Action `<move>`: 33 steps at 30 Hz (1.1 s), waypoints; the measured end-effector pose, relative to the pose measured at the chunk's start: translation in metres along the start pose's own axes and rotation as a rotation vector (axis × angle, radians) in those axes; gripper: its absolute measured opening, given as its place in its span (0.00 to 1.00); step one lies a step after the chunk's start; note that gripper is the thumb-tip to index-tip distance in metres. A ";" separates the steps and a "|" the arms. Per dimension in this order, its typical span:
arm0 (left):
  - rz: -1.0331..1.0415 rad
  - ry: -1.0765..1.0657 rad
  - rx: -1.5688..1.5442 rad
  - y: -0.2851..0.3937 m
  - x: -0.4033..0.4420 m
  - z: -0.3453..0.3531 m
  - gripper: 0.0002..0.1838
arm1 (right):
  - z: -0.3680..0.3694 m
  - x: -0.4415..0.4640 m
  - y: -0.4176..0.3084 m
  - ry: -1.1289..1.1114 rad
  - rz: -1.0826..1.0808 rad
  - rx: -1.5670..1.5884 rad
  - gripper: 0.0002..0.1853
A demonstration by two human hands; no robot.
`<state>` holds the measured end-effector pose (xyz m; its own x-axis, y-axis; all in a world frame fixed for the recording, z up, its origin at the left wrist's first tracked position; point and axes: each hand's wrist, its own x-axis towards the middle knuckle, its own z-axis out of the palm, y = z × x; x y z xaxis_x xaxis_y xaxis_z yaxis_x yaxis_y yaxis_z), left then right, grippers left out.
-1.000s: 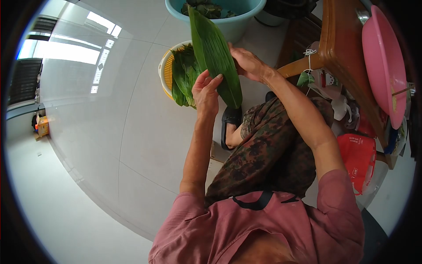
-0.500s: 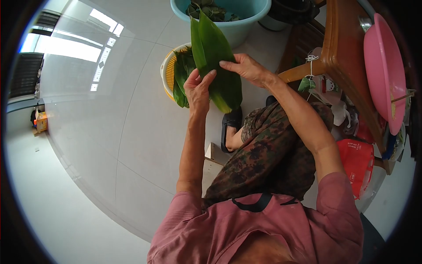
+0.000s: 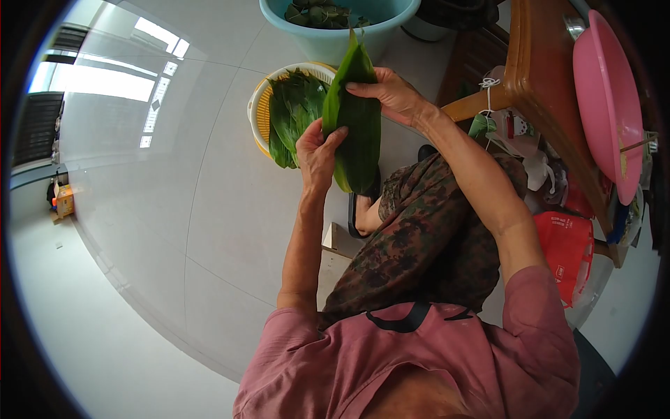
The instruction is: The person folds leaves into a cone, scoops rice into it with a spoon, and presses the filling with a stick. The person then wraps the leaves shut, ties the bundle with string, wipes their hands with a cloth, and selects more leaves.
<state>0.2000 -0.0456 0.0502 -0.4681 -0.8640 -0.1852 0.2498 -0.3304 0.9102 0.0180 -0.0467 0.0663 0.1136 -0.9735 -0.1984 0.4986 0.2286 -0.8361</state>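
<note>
Long green leaves (image 3: 357, 140), overlapped in a small stack, are held upright between my two hands. My left hand (image 3: 317, 155) pinches their left edge low down, thumb on top. Higher up on the right edge, my right hand (image 3: 391, 96) grips them with its thumb across the front; its other fingers are partly behind. Just beyond my left hand, a white and yellow basket (image 3: 259, 115) holds a pile of similar green leaves (image 3: 289, 112). A light blue tub (image 3: 335, 38) behind it contains dark green leaf-wrapped bundles (image 3: 317, 14).
A brown wooden table or chair (image 3: 523, 77) stands at the right, with a pink basin (image 3: 608, 105) against it. A red bag (image 3: 567, 255) lies below. A black bucket (image 3: 457, 14) is at the far right of the tub. Pale floor tiles (image 3: 139, 209) spread leftward.
The held leaves have overlapped into a narrower stack and shifted slightly lower. More of the basket is visible. The view has moved a little.
</note>
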 end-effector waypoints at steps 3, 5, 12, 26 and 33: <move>-0.062 -0.008 0.015 -0.001 0.000 -0.004 0.12 | 0.004 0.000 0.000 -0.010 -0.058 -0.044 0.13; -0.078 -0.035 0.022 -0.002 0.002 -0.008 0.12 | 0.006 -0.001 0.000 -0.010 -0.075 -0.082 0.13; -0.319 -0.227 -0.525 -0.005 0.011 -0.034 0.24 | 0.006 -0.010 -0.021 0.060 -0.102 0.122 0.12; 0.272 0.575 -0.112 0.005 0.012 0.063 0.19 | 0.019 -0.021 -0.030 0.402 -0.543 0.233 0.11; 0.506 0.549 0.056 0.028 0.007 0.069 0.16 | 0.029 -0.032 -0.041 0.417 -0.711 -0.352 0.13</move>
<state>0.1453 -0.0346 0.0995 0.1866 -0.9756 0.1160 0.2717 0.1647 0.9482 0.0190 -0.0245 0.1215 -0.4772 -0.8206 0.3145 0.0314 -0.3735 -0.9271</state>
